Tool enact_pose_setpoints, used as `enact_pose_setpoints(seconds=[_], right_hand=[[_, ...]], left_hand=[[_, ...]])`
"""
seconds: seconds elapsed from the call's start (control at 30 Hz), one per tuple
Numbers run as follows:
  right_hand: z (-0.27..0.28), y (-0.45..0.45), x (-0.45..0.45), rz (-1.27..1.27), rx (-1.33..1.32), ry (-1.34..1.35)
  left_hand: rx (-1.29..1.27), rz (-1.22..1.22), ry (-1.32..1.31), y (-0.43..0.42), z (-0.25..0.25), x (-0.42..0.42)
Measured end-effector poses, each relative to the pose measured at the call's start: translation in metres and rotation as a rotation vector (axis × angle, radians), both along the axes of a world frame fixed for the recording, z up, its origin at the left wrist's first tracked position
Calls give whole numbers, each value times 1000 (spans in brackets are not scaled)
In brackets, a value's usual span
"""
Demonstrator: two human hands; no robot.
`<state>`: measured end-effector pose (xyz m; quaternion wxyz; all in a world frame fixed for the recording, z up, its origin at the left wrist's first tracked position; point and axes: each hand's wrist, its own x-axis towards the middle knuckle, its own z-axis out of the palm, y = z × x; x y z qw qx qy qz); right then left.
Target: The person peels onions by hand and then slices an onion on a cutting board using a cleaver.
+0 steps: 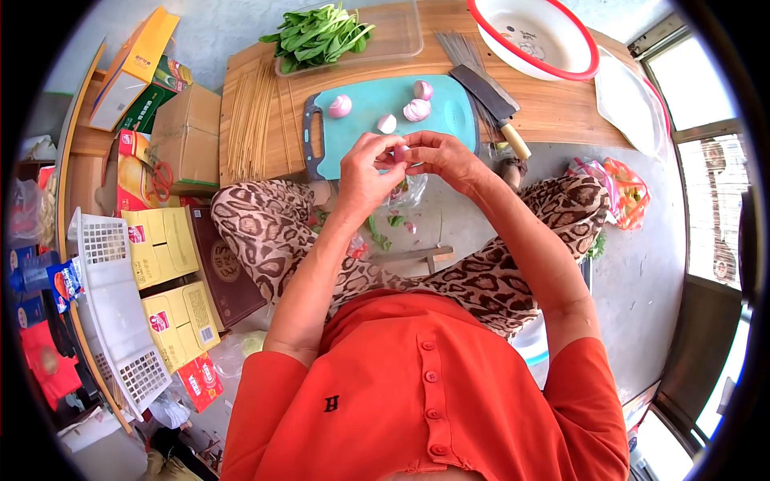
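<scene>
Over the near edge of a teal cutting board (369,100), my left hand (367,172) and my right hand (445,160) meet, fingertips pinched on a small purple onion piece (400,152). Much of that piece is covered by the fingers. On the board lie a purple onion (340,107) at the left, a pale white piece (387,123) just beyond my hands, and two more purple onions (417,110) (423,90) towards the right. A cleaver (485,92) with a wooden handle rests right of the board, its handle over the table edge.
Leafy greens (317,36) lie in a clear tray (401,32) at the back. Thin sticks (253,120) are spread at the left, and a red-rimmed basin (533,36) stands back right. Scraps (381,232) lie on the floor below; boxes (188,132) stand left.
</scene>
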<state>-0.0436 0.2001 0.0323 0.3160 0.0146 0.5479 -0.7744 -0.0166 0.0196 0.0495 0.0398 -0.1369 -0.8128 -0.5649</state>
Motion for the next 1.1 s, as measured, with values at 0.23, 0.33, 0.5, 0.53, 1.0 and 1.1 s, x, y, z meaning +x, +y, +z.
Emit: enact_pose_setpoints(seconds=[0.23,0.33,0.5,0.53,1.0,1.1], right_hand=[[-4,-2,0,-15,-12,-35],[-6,-3,0,-20,-17,-33],[-5,-4,3,-72,17,66],[-6,-4,4,-94,19,128],[-6,-10,8,-154,34,165],[-7,-13,9,-177,46,168]], left_hand=[[-9,-18,-65,-2,1,1],[-14,-21,-77,-3,1,1],[4,-9,-76,-4,2,-2],[13,-8,-99,-4,4,-2],[-242,91,220,8,-5,2],[-261,97,240,10,-4,2]])
